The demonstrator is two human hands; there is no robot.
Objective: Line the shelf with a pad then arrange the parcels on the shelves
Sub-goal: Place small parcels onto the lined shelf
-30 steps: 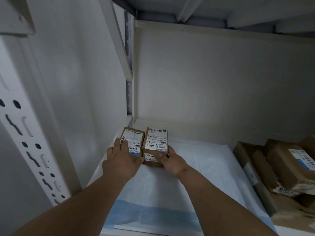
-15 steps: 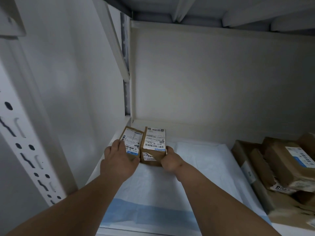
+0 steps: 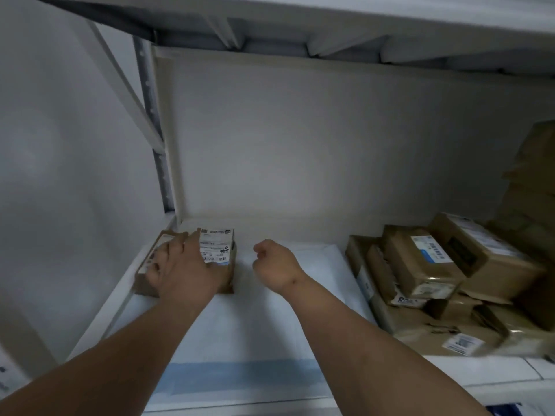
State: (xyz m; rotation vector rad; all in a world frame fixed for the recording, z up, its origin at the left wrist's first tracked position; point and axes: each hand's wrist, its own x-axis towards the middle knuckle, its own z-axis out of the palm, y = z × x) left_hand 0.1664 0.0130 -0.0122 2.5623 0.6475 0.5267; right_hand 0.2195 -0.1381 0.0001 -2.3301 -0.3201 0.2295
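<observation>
Two small brown parcels with white labels lie side by side in the back left corner of the shelf: the left parcel (image 3: 147, 268) and the right parcel (image 3: 217, 247). They rest on a white pad with a blue band (image 3: 240, 334) that covers the shelf board. My left hand (image 3: 180, 271) lies flat across both parcels, fingers spread, hiding much of the left one. My right hand (image 3: 274, 262) hovers just right of the parcels, curled into a loose fist with nothing in it.
A pile of several brown parcels (image 3: 444, 283) fills the right side of the shelf. The upper shelf (image 3: 330, 22) hangs close overhead. A white side wall and a metal upright (image 3: 156, 139) bound the left. The back panel (image 3: 300, 145) is bare.
My right hand let go of the right parcel and drew back to the right, closing into a fist. My left hand slid over the tops of both parcels. The view shifted right.
</observation>
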